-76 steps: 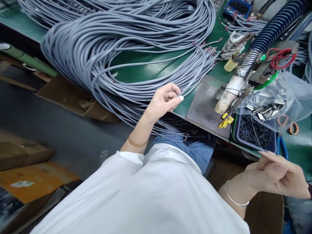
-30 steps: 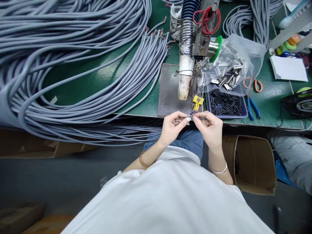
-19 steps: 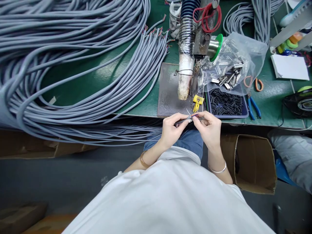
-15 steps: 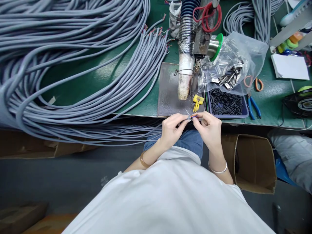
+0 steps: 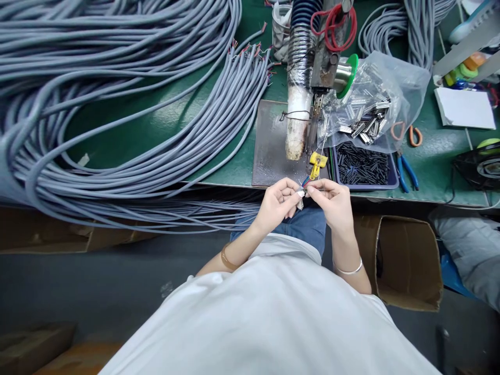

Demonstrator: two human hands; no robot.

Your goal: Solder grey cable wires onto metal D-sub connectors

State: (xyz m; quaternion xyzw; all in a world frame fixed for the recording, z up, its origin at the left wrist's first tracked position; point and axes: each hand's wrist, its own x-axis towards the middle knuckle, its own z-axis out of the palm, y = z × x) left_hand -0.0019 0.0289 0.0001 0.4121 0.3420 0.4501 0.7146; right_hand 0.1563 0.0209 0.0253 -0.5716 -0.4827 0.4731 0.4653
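Note:
Above my lap, at the table's front edge, both hands meet at the end of a grey cable. My left hand (image 5: 279, 204) pinches the cable near its stripped end, and a whitish scrap (image 5: 300, 202) hangs by its fingertips. Thin coloured wires (image 5: 305, 181), blue and red among them, fan out between the hands. My right hand (image 5: 331, 200) is closed in a pinch on these wires. Just beyond the fingers, a yellow clip (image 5: 317, 162) stands on the dark work plate (image 5: 269, 146). The fingers partly hide the cable end.
Bundled grey cables (image 5: 156, 177) cover the left. A wrapped hose (image 5: 297, 120) and metal stand (image 5: 323, 73) rise ahead, beside a solder spool (image 5: 346, 77). To the right are a bag of metal connectors (image 5: 375, 109), a bin of black sleeves (image 5: 363, 165), blue-handled pliers (image 5: 406, 169) and a cardboard box (image 5: 408, 260).
The coloured wires now spread upward between my fingertips, with blue and red showing. A whitish scrap has appeared below my left fingertips. My right hand has shifted slightly left.

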